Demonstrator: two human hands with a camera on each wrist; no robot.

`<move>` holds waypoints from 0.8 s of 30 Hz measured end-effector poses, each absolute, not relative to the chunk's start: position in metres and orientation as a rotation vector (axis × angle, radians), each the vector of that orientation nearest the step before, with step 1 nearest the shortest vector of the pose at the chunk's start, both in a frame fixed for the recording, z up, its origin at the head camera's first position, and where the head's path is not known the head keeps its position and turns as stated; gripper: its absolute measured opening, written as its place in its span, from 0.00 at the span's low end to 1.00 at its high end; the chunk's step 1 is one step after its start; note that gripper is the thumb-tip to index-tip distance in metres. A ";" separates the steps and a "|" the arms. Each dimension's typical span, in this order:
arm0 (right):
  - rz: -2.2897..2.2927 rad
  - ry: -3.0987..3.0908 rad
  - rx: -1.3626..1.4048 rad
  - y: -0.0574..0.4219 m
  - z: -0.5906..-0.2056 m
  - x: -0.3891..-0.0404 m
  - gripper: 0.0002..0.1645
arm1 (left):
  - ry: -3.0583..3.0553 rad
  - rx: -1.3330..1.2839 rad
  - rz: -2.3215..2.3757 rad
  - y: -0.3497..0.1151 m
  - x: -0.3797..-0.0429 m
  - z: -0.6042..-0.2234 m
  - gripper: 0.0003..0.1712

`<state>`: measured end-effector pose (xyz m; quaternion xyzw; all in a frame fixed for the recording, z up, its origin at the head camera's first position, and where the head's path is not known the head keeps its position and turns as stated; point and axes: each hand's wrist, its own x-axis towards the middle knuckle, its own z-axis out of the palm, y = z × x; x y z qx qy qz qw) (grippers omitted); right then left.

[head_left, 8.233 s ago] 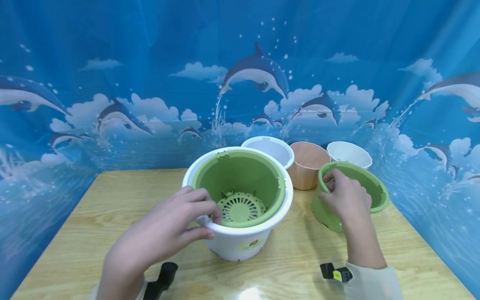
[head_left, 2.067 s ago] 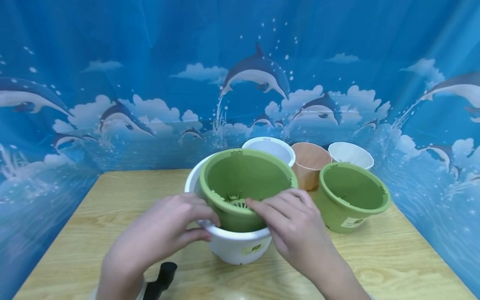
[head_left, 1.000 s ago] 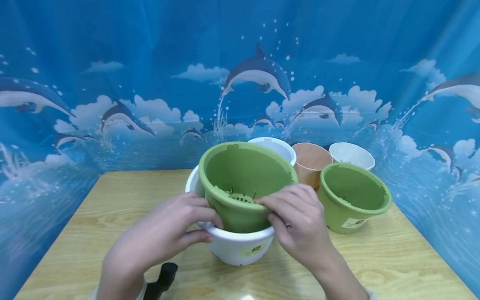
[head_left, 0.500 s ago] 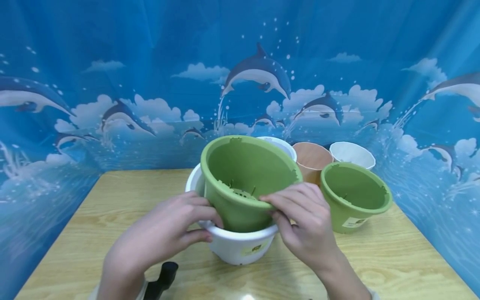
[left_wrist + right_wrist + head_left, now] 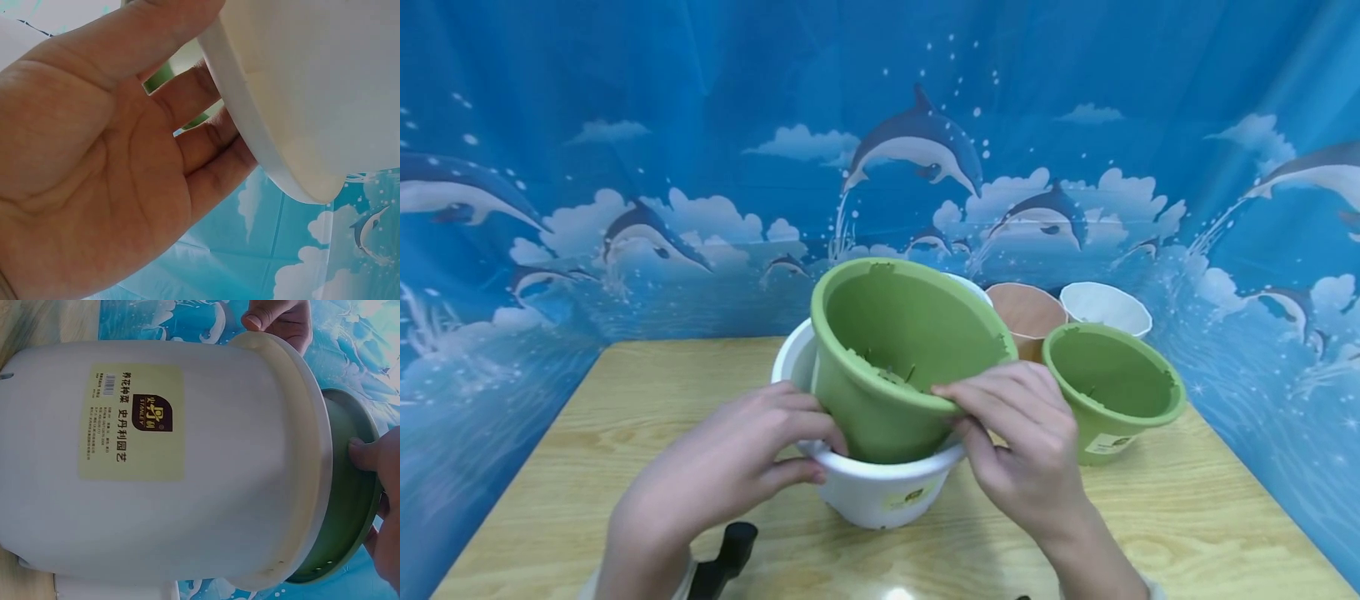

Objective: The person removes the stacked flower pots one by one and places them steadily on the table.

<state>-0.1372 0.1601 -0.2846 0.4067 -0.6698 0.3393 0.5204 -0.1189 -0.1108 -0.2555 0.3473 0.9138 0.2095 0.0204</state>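
Observation:
A large white flowerpot (image 5: pixel 880 492) with a yellow label stands on the table. My left hand (image 5: pixel 737 467) grips its rim at the near left, thumb outside and fingers inside; the left wrist view shows the white rim (image 5: pixel 250 119) between them. Inside the white pot a green flowerpot (image 5: pixel 880 417) sits tilted, raised above the white rim. My right hand (image 5: pixel 1022 433) pinches the green pot's near right rim, thumb outside and fingers over the edge. In the right wrist view the green pot (image 5: pixel 344 506) sticks out of the white pot (image 5: pixel 219 506). The green pot's base is hidden.
A second green pot (image 5: pixel 1097 433) stands to the right. Behind are a brown pot (image 5: pixel 1022 308), a white pot (image 5: pixel 1105 308) and another pale pot (image 5: pixel 973 287), mostly hidden. A blue dolphin curtain (image 5: pixel 700 125) borders the wooden table (image 5: pixel 647 400).
Earlier my right hand held the second green pot at the right; it now stands there released. Since then my right hand has raised and tilted the inner green pot. My left hand stays put.

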 end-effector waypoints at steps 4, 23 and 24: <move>0.836 -1.583 0.959 0.161 -0.285 -0.137 0.08 | 2.838 1.093 0.649 -0.111 -0.119 -0.256 0.12; 0.898 -1.493 0.928 0.160 -0.283 -0.138 0.06 | 2.825 1.115 0.658 -0.112 -0.119 -0.256 0.12; 0.900 -1.484 0.924 0.159 -0.283 -0.139 0.06 | 2.825 1.113 0.659 -0.112 -0.119 -0.256 0.12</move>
